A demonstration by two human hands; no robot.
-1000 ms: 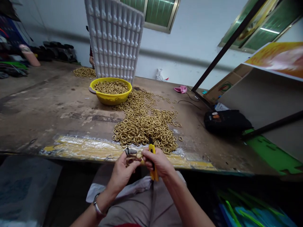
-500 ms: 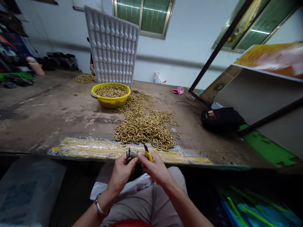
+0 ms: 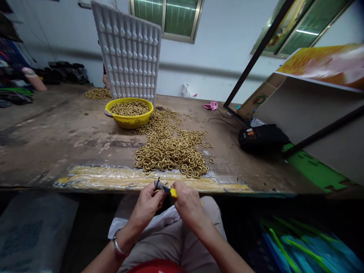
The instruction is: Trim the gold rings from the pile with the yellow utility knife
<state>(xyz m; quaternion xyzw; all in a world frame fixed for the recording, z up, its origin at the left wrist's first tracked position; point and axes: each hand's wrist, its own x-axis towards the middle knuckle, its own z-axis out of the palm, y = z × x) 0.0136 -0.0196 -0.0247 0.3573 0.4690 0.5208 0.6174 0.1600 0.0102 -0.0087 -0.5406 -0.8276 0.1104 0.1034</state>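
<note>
My left hand (image 3: 148,206) is closed in a pinch on a gold-coloured ring (image 3: 166,184), partly hidden by the fingers. A grey wrap (image 3: 158,184) tied with black covers one of its fingertips. In my right hand (image 3: 188,203) is a yellow utility knife (image 3: 173,192), fingers wrapped round the handle. Its dark blade points left and lies against or very near the ring and my left fingertips; I cannot tell if it touches. Just beyond both hands a heap of gold-coloured rings (image 3: 173,151) spreads over the table (image 3: 85,151).
A yellow basin (image 3: 131,120) full of rings stands behind the heap, before an upright grey moulded tray (image 3: 129,53). Farther left lies another ring pile (image 3: 98,93), near a person's hand (image 3: 105,81). A black bag (image 3: 261,138) and a dark metal frame (image 3: 256,57) stand at right.
My right hand has turned the knife: the blade pointed up and away before, now it points left at the ring. My left hand stays nearly in place. The view has shifted slightly.
</note>
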